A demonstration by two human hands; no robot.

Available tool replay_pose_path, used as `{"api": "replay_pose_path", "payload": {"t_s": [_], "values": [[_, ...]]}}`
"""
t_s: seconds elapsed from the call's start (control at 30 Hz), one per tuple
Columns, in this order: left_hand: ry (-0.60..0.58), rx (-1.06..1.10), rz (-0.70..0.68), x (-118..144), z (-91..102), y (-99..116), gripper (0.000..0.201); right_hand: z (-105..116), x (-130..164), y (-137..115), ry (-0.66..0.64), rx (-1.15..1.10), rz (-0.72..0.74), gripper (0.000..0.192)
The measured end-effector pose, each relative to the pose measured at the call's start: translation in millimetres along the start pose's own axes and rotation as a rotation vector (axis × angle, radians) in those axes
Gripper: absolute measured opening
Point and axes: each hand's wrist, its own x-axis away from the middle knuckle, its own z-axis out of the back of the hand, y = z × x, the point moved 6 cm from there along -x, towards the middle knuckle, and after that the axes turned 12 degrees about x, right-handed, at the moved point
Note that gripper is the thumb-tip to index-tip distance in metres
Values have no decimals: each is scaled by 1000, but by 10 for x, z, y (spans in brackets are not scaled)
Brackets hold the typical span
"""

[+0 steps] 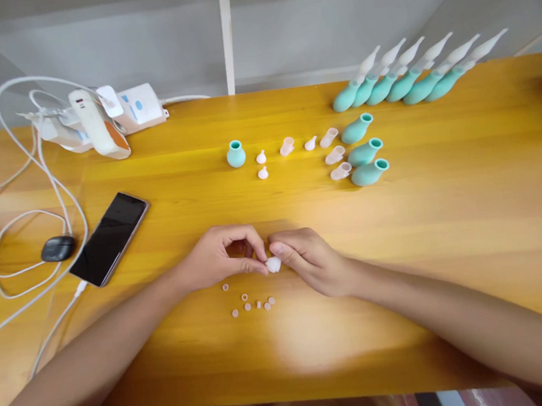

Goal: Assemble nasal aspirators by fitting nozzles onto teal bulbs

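Observation:
Over the middle of the table, my left hand (225, 256) pinches at a small white plastic piece (273, 265). On its other side, my right hand (308, 257) has thumb and curled fingers closed on the same piece, and partly covers it. Just below the hands lie several tiny pale pink rings (245, 297). Beyond them sit a round teal bulb (235, 155), small white pear-shaped tips (261, 157), and translucent pale pink connectors (287, 147). Three open teal bulbs (365, 152) rest on their sides farther right.
Several teal bulbs with long white nozzles (403, 82) line the back right edge of the table (471, 221). At left are a phone (110, 239) on a charging cable, a black case (57, 248), looping white cables (59, 186) and a power strip with plugs (64, 131).

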Motion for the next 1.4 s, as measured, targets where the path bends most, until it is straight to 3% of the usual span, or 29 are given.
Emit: {"api": "replay_pose_path", "payload": {"t_s": [0.3, 0.77, 0.97, 1.4], "values": [[-10, 1, -5, -3, -15, 20, 25, -8, -16, -23, -6, 3, 23, 41], [-14, -24, 31, 1, -17, 9, 34, -31, -2, 5, -49, -26, -19, 45], [-12, -20, -48, -4, 42, 7, 40, -19, -1, 50, -28, -42, -59, 49], [31, -174, -46, 18, 31, -6, 42, -41, -32, 43, -32, -87, -66, 50]]}}
